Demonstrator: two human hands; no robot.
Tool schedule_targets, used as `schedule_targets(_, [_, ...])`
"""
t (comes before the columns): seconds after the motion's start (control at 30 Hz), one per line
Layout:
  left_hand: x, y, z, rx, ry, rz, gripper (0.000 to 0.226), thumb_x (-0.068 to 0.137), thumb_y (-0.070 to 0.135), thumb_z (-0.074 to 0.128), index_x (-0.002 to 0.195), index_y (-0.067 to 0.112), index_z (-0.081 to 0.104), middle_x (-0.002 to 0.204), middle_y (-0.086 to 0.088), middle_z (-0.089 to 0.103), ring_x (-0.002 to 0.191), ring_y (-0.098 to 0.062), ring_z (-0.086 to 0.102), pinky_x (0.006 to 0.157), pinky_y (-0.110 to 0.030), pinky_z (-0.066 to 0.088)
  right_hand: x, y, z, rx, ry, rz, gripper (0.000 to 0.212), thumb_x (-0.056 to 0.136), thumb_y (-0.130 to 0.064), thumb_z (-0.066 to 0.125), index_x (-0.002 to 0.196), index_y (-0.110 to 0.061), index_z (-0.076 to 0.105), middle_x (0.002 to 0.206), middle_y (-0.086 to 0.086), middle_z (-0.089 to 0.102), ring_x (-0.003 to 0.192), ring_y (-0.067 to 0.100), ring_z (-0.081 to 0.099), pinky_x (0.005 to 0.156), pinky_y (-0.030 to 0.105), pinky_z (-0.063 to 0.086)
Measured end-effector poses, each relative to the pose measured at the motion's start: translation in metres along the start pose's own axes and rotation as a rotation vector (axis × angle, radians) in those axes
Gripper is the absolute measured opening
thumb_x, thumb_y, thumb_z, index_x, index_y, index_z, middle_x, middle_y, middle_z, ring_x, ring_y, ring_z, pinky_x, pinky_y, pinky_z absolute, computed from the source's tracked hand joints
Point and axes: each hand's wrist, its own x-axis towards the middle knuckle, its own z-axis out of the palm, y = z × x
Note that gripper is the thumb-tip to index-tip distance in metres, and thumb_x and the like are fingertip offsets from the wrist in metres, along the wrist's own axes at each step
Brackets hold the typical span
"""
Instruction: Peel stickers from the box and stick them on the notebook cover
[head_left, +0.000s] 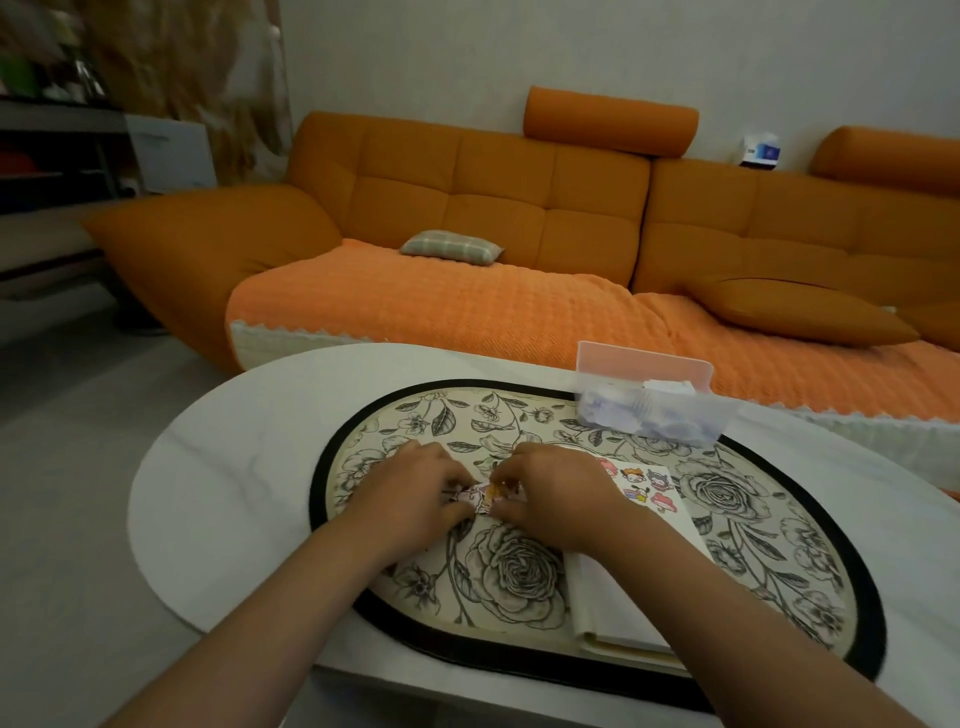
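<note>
A small sticker piece with a cartoon figure lies between my two hands over the floral mat. My left hand pinches its left side and my right hand pinches its right side with curled fingertips. The white notebook lies on the mat under my right wrist, with several colourful stickers on the far part of its cover. A clear plastic box with an upright lid stands at the back right of the mat, holding several pale sticker pieces.
An oval floral mat with a black border covers the middle of the white oval table. An orange sofa with a checked cushion stands behind the table. Shelves stand at the far left.
</note>
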Motion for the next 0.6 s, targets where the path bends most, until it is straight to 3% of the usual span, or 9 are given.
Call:
schedule_targets(0.17, [-0.001, 0.002, -0.005, -0.236, 0.009, -0.110, 0.012, 0.088, 0.038, 0.069, 0.098, 0.042, 0.067, 0.088, 0.020, 0.064, 0.083, 0.003, 0.058, 0.074, -0.027, 0.050, -0.003, 0.003, -0.003, 0.007, 0.010, 0.030, 0.038, 0.086, -0.057, 0.063, 0.117, -0.035, 0.068, 0.108, -0.010, 0.064, 0.099, 0.014, 0.061, 0.074, 0.028, 0.049])
schedule_targets(0.33, [0.003, 0.006, -0.008, -0.500, 0.061, -0.182, 0.012, 0.090, 0.032, 0.070, 0.096, 0.043, 0.072, 0.086, 0.015, 0.068, 0.079, -0.003, 0.063, 0.069, -0.025, 0.048, -0.007, 0.004, -0.008, 0.227, 0.010, 0.103, 0.044, 0.088, -0.054, 0.064, 0.129, -0.036, 0.064, 0.117, -0.015, 0.066, 0.105, 0.007, 0.062, 0.084, 0.028, 0.051])
schedule_targets(0.5, [0.005, 0.019, -0.010, -0.712, 0.090, -0.184, 0.015, 0.085, 0.034, 0.078, 0.096, 0.037, 0.069, 0.080, 0.013, 0.074, 0.078, -0.005, 0.069, 0.076, -0.031, 0.054, -0.011, 0.005, -0.017, 0.729, 0.106, 0.216, 0.009, 0.091, -0.031, 0.069, 0.092, -0.026, 0.077, 0.084, -0.009, 0.073, 0.060, -0.005, 0.060, 0.060, 0.018, 0.049])
schedule_targets(0.6, [0.009, 0.032, -0.010, -0.793, 0.138, -0.164, 0.005, 0.084, 0.029, 0.078, 0.087, 0.031, 0.074, 0.079, 0.008, 0.075, 0.075, -0.009, 0.069, 0.073, -0.031, 0.057, -0.020, 0.010, -0.023, 0.903, 0.124, 0.287, 0.009, 0.090, -0.025, 0.071, 0.085, -0.020, 0.077, 0.079, 0.001, 0.074, 0.054, 0.003, 0.057, 0.052, 0.021, 0.048])
